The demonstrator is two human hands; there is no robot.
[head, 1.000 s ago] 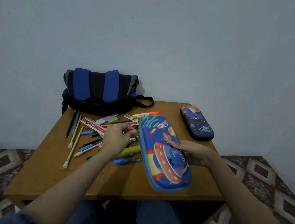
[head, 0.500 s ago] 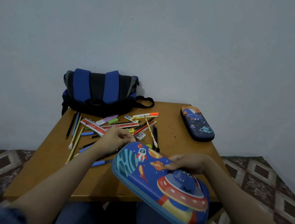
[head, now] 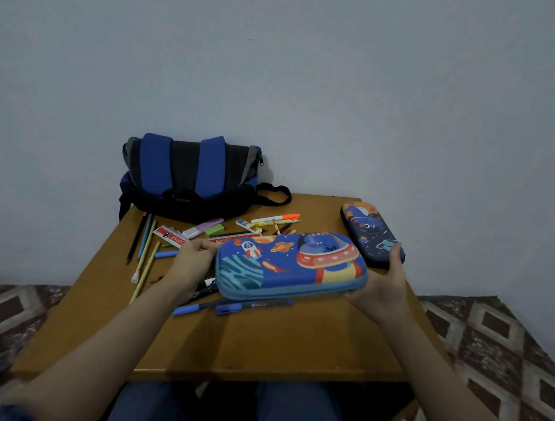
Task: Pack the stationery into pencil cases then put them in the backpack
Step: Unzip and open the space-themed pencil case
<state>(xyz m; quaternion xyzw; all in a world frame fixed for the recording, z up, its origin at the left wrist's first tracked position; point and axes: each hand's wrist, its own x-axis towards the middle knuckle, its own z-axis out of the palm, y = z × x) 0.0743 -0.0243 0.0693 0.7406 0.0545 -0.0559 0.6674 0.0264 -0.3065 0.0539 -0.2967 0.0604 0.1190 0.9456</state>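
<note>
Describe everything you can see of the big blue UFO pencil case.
The pencil case is a hard-looking blue shell printed with a UFO, rocket and planets, lighter blue rim, apparently shut. It is held crosswise, printed face tilted toward the camera, above the table. The right hand grips its right end; the left hand is against its left end, grip unclear.
</note>
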